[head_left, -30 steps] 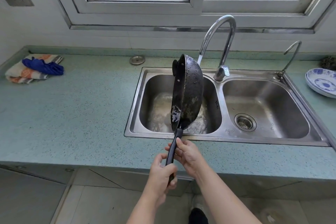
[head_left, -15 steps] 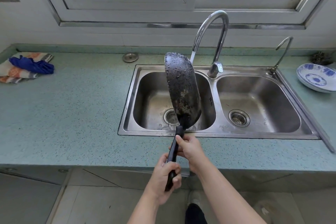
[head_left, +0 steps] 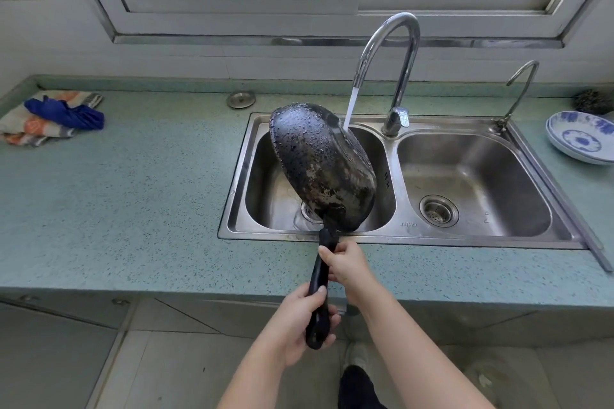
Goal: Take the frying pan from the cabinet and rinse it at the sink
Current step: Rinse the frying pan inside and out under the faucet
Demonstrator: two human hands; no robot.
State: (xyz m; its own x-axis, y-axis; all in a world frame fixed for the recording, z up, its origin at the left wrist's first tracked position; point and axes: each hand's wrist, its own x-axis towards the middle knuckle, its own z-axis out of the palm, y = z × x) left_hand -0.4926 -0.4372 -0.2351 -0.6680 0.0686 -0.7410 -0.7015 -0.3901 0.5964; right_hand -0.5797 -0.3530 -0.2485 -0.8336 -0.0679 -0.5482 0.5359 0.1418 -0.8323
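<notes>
A speckled green table [head_left: 116, 196] under a window carries a double steel sink [head_left: 392, 236]. The frying pan [head_left: 322, 163] hangs tilted over the left basin, blackened underside toward the camera, its rim just beside the tap's stream [head_left: 349, 106]. Its long axis runs from the handle, nearest the person, up and away. The right hand [head_left: 347, 264] grips nearer the pan, the left hand [head_left: 299, 322] at the handle's end; both sets of fingers are wrapped tight.
</notes>
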